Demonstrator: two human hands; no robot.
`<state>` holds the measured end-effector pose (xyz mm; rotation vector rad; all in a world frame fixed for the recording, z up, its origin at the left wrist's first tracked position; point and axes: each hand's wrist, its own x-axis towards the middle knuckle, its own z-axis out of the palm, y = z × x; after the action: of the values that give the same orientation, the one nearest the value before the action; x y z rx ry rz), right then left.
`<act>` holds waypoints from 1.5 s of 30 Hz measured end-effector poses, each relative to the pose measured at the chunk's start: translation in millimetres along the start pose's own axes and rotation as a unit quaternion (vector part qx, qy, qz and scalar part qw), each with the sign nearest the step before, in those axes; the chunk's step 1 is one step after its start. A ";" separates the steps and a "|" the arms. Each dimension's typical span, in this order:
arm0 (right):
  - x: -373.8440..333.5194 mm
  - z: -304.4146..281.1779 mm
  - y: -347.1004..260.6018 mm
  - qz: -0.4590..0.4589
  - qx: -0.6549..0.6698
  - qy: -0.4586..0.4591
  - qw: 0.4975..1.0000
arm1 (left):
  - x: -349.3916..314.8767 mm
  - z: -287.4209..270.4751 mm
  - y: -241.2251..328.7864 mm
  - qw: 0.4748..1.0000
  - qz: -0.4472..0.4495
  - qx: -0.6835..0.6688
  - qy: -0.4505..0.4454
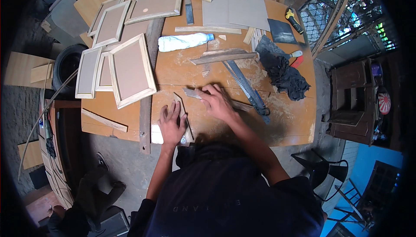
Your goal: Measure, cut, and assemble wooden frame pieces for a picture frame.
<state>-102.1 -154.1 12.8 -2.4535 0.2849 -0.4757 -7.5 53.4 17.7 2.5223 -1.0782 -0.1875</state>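
Two hands were down on the surface [286, 120] | your left hand [171, 124] lay flat, fingers spread, pinning a thin wood strip [184, 111] near the front edge | your right hand [219, 103] had curled fingers round a narrow grey piece [193, 93] | risk: strip could skid on sawdust; handsaw [247, 87] lay just beside your right wrist.

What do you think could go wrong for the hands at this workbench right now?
The left hand lies flat on a thin wood strip close to the right hand, which works a wood piece; a slip might strike fingers. The handsaw lies just beside the right hand and could catch it.
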 end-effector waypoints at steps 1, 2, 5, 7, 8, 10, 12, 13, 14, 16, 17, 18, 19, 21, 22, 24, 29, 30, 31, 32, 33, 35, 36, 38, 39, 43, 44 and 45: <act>-0.2 -3.8 0.4 0.015 0.014 0.016 1.000 | 5.1 1.6 0.4 1.000 0.001 -0.001 0.000; 0.0 -8.6 -3.1 0.019 0.034 0.029 0.999 | 10.4 2.7 0.6 1.000 -0.008 -0.004 0.014; -7.4 -14.2 0.9 0.022 0.041 0.024 0.999 | 23.0 3.5 3.4 0.999 -0.007 0.002 0.036; -14.5 -20.9 0.4 0.033 0.049 0.039 0.998 | 29.9 2.8 7.9 0.999 0.005 -0.011 0.045; -16.2 -24.6 -0.1 0.043 0.060 0.050 0.996 | 33.5 2.0 10.7 0.999 0.010 -0.011 0.046; -16.7 -34.8 -3.1 0.055 0.074 0.079 0.993 | 38.8 -0.1 17.0 0.996 -0.020 -0.084 0.039; -14.1 -52.1 -10.5 0.067 0.090 0.118 0.987 | 46.6 1.5 15.2 0.988 -0.026 -0.147 0.024; -13.7 -59.7 -11.8 0.070 0.088 0.121 0.986 | 53.2 -0.7 18.6 0.977 -0.035 -0.211 0.010; -14.2 -65.9 -12.3 0.089 0.100 0.141 0.981 | 58.8 -1.9 23.0 0.977 -0.033 -0.211 0.007; -16.8 -79.9 -11.6 0.128 0.112 0.163 0.972 | 72.4 -6.1 34.1 0.982 0.043 -0.184 0.019; -19.6 -83.8 -8.2 0.132 0.111 0.165 0.971 | 81.6 -8.0 38.7 0.982 0.047 -0.185 0.015; -22.7 -87.2 -4.8 0.136 0.091 0.178 0.970 | 92.0 -9.0 43.1 0.980 0.070 -0.185 -0.002; -25.0 -91.8 -2.2 0.138 0.070 0.191 0.969 | 103.8 -8.7 48.3 0.978 0.095 -0.186 -0.018; -29.9 -93.2 3.7 0.146 0.056 0.197 0.968 | 128.9 -2.0 52.9 0.975 0.114 -0.191 -0.016; -33.9 -94.4 7.7 0.153 0.040 0.202 0.967 | 143.7 1.2 57.7 0.973 0.153 -0.173 -0.013; -36.4 -94.4 13.4 0.165 0.046 0.198 0.965 | 174.1 3.2 69.8 0.968 0.202 -0.146 -0.006; -42.5 -90.3 39.2 0.198 0.033 0.187 0.962 | 240.5 24.6 100.7 0.961 0.270 -0.064 -0.012; -42.7 -89.9 45.4 0.203 0.013 0.185 0.961 | 248.5 30.1 103.8 0.956 0.289 -0.039 -0.017; -42.8 -90.4 51.1 0.210 -0.008 0.183 0.960 | 254.3 36.1 107.6 0.956 0.291 -0.041 -0.021; -43.2 -91.3 56.8 0.214 -0.009 0.183 0.959 | 258.9 42.2 111.1 0.951 0.305 -0.050 -0.016; -43.8 -92.4 62.4 0.215 -0.018 0.187 0.958 | 263.7 47.7 113.8 0.946 0.318 -0.060 -0.011; -43.1 -92.5 68.0 0.217 -0.023 0.188 0.958 | 273.1 58.3 109.1 0.941 0.332 -0.061 -0.023; -42.2 -91.9 70.4 0.222 -0.023 0.189 0.956 | 277.2 63.2 105.9 0.936 0.346 -0.062 -0.031; -41.7 -91.4 75.0 0.230 -0.022 0.187 0.955 | 283.9 67.2 107.6 0.933 0.353 -0.068 -0.020; -41.7 -91.1 76.4 0.236 -0.023 0.179 0.955 | 285.7 68.3 107.0 0.929 0.362 -0.072 -0.005; -40.4 -92.0 79.5 0.252 -0.019 0.159 0.954 | 283.5 63.0 118.0 0.939 0.343 -0.039 0.007; -37.9 -92.7 79.6 0.252 -0.017 0.157 0.955 | 280.5 63.3 117.2 0.952 0.300 -0.060 -0.027; -35.3 -93.5 79.3 0.251 -0.017 0.154 0.956 | 277.5 63.4 116.7 0.961 0.257 -0.081 -0.061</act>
<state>-178.8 -255.4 24.7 -2.2143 1.0214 -0.6247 90.5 -238.2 14.7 2.0263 -1.6501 -0.2726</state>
